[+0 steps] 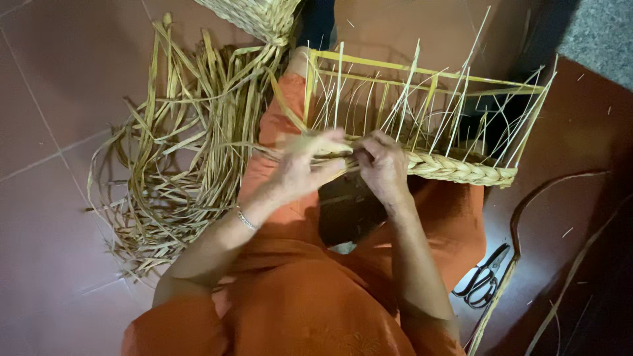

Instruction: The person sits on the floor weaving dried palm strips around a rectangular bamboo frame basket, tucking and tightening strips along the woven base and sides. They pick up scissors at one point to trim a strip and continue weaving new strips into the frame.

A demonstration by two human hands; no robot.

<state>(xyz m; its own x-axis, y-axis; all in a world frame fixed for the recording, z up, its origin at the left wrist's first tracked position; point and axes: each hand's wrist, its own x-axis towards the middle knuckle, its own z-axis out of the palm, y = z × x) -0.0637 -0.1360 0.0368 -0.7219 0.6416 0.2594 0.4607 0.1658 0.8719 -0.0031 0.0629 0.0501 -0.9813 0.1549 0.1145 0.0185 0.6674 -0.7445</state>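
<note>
A heap of dried straw strands (178, 158) lies on the tiled floor (46, 217). On the lap rests a basket frame (422, 99); both the left hand (300, 168) and right hand (382, 165) pinch its braided rim (455, 169). Scissors (481, 280) lie near.

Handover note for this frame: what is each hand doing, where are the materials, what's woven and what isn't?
Left hand: pinching flat straw strands at the braid's working end.
Right hand: gripping the braided rim beside it.
Basket frame lies across the lap, thin upright stakes showing.
Loose straw pile is on the floor by the left hand; scissors on the floor at the right.
Done: braid along the near edge from the right corner to the hands.
Left: the remaining rim and the open sides.
</note>
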